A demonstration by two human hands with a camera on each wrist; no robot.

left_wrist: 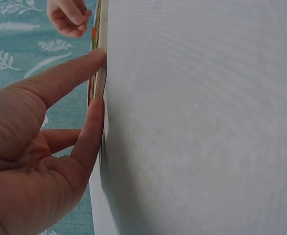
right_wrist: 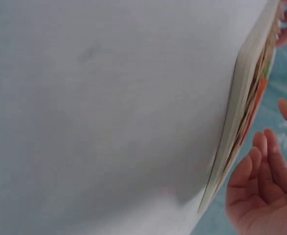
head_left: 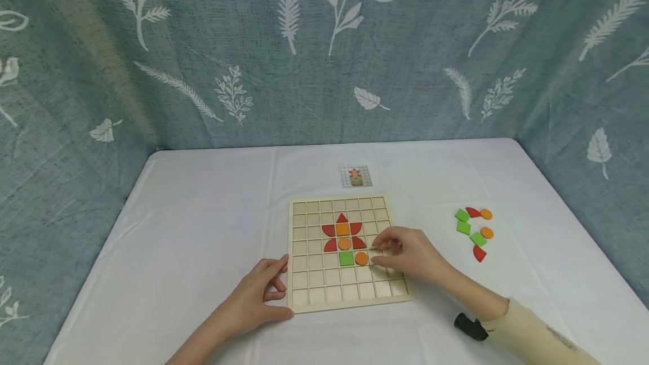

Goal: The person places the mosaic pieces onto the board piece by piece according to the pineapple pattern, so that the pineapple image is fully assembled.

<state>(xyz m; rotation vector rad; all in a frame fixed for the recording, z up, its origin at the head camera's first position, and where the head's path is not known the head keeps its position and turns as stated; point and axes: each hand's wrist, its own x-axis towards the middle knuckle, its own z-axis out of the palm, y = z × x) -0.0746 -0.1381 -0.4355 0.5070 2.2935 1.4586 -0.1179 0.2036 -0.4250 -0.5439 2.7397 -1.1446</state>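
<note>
A pale wooden grid board (head_left: 316,280) lies on the table with flat coloured tiles in its middle squares. Among them are a red triangle (head_left: 342,218), an orange square (head_left: 342,229), a green square (head_left: 346,258) and several red quarter-round tiles. One orange disc (head_left: 344,244) sits under the orange square; another orange disc (head_left: 361,258) lies right of the green square. My left hand (head_left: 258,293) touches the board's left edge and near-left corner with extended fingers. Over the board's right side, next to the lower disc, is my right hand (head_left: 410,251); its thumb and fingers are apart, holding nothing visible.
Loose green, red and orange tiles (head_left: 463,227) lie on the white tablecloth (head_left: 203,213) at the right. A small picture card (head_left: 356,176) with a gridded tile pattern lies behind the board. By the right sleeve is a black object (head_left: 470,327). A patterned curtain (head_left: 314,89) hangs behind.
</note>
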